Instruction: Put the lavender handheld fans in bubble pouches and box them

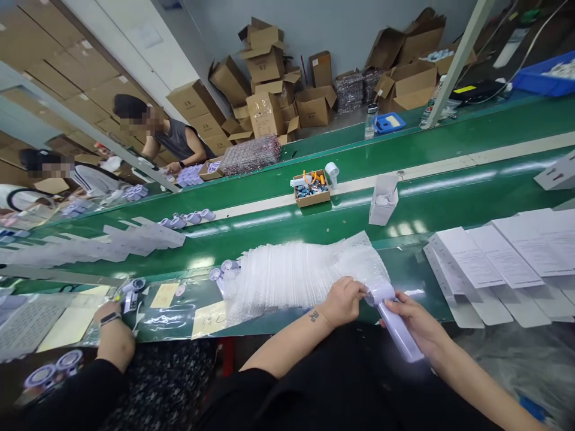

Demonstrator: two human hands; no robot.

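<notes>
I have the right hand [415, 320] wrapped around the body of a lavender device [402, 332], thumb on top, the long end pointing to about five o'clock, toward the lap. The left hand [345, 299] is drawn into a narrow pinch at the edge of a clear bubble pouch [375, 272], just beside the device's upper end. That end meets the pouch; I cannot tell how far inside it sits.

From the grip, a long overlapping stack of bubble pouches [287, 275] runs out toward nine o'clock on the green bench [411, 269]. More lavender devices [230, 265] lie against its far end, and a handwritten note [209, 320] rests by its near corner. Farther out at nine, I see a neighbour's hand [108, 312] with a dark wristband.

At twelve o'clock a white box [383, 203] stands upright with its flap raised. Toward eleven sits a small cardboard tray [313, 199] of blue and orange parts, a white round-headed piece [332, 173] just beside it. Between two and three o'clock, white cartons [480, 257] overlap in a row. Well off at ten, a co-worker [182, 140] leans over lavender pieces [189, 175]; brown boxes [265, 114] pile up at eleven.
</notes>
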